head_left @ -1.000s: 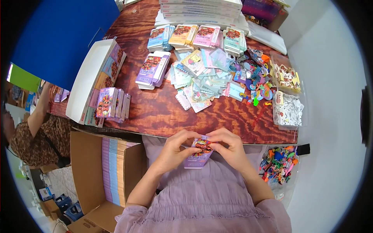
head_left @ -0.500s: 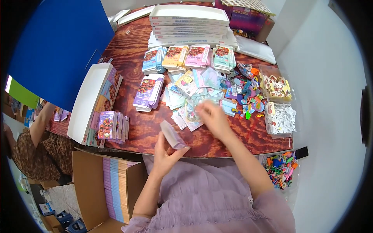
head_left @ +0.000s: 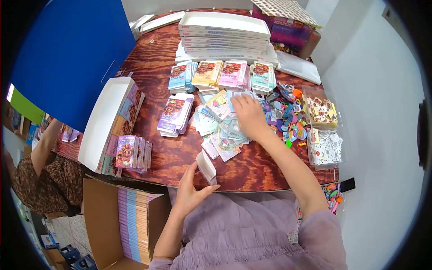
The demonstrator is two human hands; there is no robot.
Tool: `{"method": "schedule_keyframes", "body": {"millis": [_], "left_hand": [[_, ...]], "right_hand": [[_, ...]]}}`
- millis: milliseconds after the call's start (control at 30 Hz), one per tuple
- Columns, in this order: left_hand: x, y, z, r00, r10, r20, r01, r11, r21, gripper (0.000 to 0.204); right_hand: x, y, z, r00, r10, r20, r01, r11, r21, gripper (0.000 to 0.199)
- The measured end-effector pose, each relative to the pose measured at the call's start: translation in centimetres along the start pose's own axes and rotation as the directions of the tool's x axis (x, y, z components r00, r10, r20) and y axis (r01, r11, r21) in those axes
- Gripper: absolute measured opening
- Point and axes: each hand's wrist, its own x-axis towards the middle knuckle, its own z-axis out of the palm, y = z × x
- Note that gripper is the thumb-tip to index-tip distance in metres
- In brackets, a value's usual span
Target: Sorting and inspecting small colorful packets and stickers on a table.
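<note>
My left hand [head_left: 191, 190] holds a small white and lilac carton [head_left: 206, 167] at the near edge of the wooden table [head_left: 153, 58]. My right hand [head_left: 249, 115] reaches forward and lies palm down on a loose heap of printed cards and packets [head_left: 219, 123] in the middle of the table. Its fingertips touch the pale blue cards at the far side of the heap. To the right of that hand lies a cluster of small colourful trinkets [head_left: 291, 118].
Four stacks of flat cartons [head_left: 221, 74] lie beyond the heap, a lilac stack [head_left: 175, 113] to its left. White trays [head_left: 224, 29] are piled at the back. A tray of filled boxes [head_left: 118, 123], clear bags [head_left: 325, 146], a cardboard box [head_left: 121, 220] below; another person [head_left: 38, 173] sits at left.
Both hands were together on the small carton at my lap. The right hand let go and reached forward onto the card heap; the left keeps the carton at the table edge.
</note>
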Motion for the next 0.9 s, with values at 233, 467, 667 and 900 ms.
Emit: {"method": "schedule_keyframes", "body": {"millis": [233,467,667,900], "left_hand": [[0.2,0.0,1.2,0.997,-0.029,0.072,0.034,0.998,-0.057,0.084],[-0.3,-0.5,0.9,0.999,-0.011,0.049,0.015,0.998,-0.069,0.083],[-0.1,0.3,0.8,1.0,-0.023,0.003,0.023,0.999,-0.035,0.078],[-0.5,0.5,0.6,1.0,-0.018,-0.003,0.018,1.0,0.021,0.08]], "right_hand": [[1.8,0.5,1.4,0.945,-0.049,0.324,0.093,0.988,-0.121,0.035],[-0.6,-0.7,-1.1,0.949,-0.201,-0.242,0.184,0.979,-0.089,0.009],[-2.9,-4.3,-1.9,0.989,-0.02,-0.144,0.037,0.993,0.111,0.01],[-3.4,-3.2,-4.9,0.913,0.193,-0.359,-0.104,0.962,0.253,0.008]]}}
